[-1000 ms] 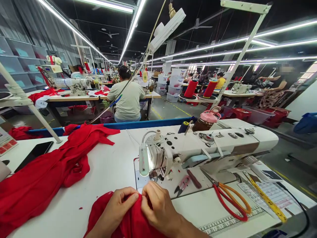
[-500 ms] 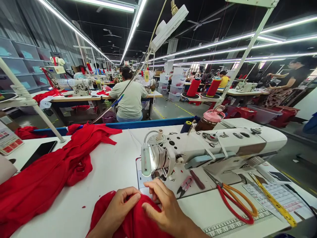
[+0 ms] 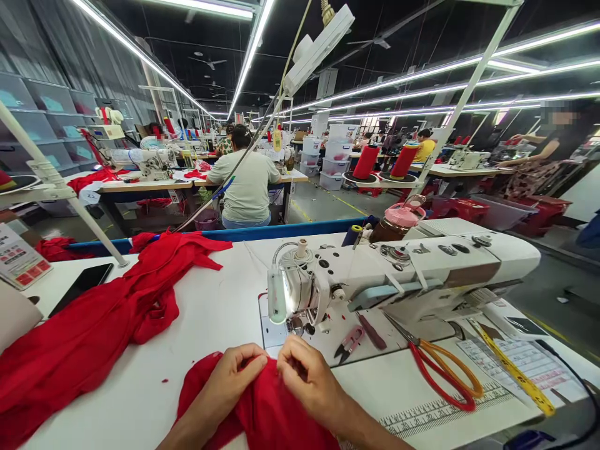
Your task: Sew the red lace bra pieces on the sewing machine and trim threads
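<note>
**Two hands pinch red cloth at the table's near edge**

Nearest the camera, at the near edge of the white table (image 3: 210,319), a piece of red cloth (image 3: 262,412) lies bunched and runs out of the picture at the bottom. The left hand (image 3: 229,381) rests on it with fingers curled, thumb and forefinger pinching a fold. The right hand (image 3: 309,381) meets it at the same fold, fingertips closed on the cloth; how much cloth lies under the palms is hidden. Both forearms are cut off by the lower edge.

Just beyond the hands stands the sewing machine (image 3: 398,269), its needle end close to the fingertips; the needle itself is too small to make out. On the machine bed lie small thread snips (image 3: 349,342), and to their right scissors (image 3: 445,372) with orange and red handles. A yellow measuring tape (image 3: 515,375) crosses a printed sheet (image 3: 529,362) near the right edge; its writing is too fine to read. A printed ruler strip (image 3: 435,409) runs along the near edge.

Toward the left edge sprawls a larger heap of red cloth (image 3: 94,331), partly cut off, with a dark phone (image 3: 82,284) beside it and a card (image 3: 21,262) with unreadable print.

On the machine's far side sit a pink-lidded bottle (image 3: 398,222) and two red thread cones (image 3: 384,162). Farther off, a person (image 3: 246,181) sits with their back turned at another table.
</note>
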`<act>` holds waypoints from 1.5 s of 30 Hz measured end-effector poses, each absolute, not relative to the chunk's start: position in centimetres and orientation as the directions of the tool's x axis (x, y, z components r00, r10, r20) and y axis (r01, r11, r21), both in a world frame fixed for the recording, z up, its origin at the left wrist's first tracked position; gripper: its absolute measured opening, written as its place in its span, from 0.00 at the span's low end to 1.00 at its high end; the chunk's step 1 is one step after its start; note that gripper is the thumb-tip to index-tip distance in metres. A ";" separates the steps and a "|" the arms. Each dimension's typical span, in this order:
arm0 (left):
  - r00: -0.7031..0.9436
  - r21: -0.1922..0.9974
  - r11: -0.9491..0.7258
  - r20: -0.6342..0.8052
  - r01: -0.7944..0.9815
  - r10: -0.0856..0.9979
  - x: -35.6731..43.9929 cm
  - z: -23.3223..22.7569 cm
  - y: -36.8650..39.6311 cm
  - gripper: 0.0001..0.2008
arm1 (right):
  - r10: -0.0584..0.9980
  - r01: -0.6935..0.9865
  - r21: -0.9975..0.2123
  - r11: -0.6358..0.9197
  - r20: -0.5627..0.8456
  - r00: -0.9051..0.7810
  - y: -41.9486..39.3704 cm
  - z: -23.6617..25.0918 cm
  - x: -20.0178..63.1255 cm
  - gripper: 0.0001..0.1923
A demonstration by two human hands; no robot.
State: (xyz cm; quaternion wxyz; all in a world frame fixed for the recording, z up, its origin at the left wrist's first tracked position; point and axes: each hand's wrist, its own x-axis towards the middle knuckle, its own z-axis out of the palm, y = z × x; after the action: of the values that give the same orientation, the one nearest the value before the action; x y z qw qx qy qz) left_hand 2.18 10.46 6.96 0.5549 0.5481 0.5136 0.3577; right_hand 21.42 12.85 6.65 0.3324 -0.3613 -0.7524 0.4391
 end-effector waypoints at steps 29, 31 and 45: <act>0.135 0.809 -0.352 0.328 0.470 0.935 4.9 5.8 11.1 0.12 | 0.874 0.661 -0.574 0.484 0.274 -0.402 14.2 6.7 32.3 0.18; 0.145 0.825 -0.375 0.347 0.423 0.927 4.7 5.7 11.1 0.12 | 0.795 0.730 -0.328 0.600 0.347 -0.497 15.1 5.8 34.4 0.24; 0.092 0.846 -0.322 0.314 0.425 0.945 5.0 5.5 11.5 0.15 | 0.791 0.583 -0.689 0.431 -0.023 -0.612 12.7 9.8 28.5 0.13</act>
State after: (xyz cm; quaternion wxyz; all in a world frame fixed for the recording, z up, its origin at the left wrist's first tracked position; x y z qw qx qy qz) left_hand 4.98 11.47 5.46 0.2908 0.6792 0.5045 0.4469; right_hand 28.52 12.72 9.81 0.1539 -0.4127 -0.8318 0.3377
